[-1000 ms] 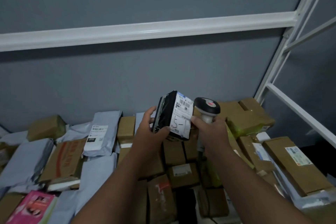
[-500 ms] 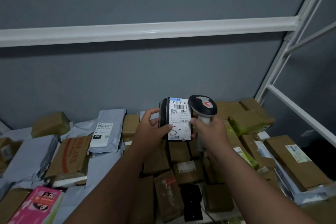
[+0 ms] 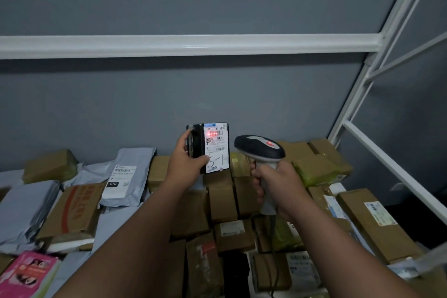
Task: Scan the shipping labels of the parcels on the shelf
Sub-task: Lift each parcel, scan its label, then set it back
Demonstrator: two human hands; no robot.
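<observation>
Grip: left hand (image 3: 187, 159) curls round the black parcel (image 3: 197, 147), thumb pinching its front; right hand (image 3: 275, 185) wraps the scanner (image 3: 260, 150) handle.
Parcel position: raised above the shelf (image 3: 358, 203) pile, at the scanner's 9 o'clock, apart.
Method: we judge the red beam should sit steady across the barcode.
Label (image 3: 216, 146): white, upright, facing us, red line on its upper barcode, handwritten mark below.

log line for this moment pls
left hand holds black parcel upright | right hand grips scanner | red beam on label barcode
</observation>
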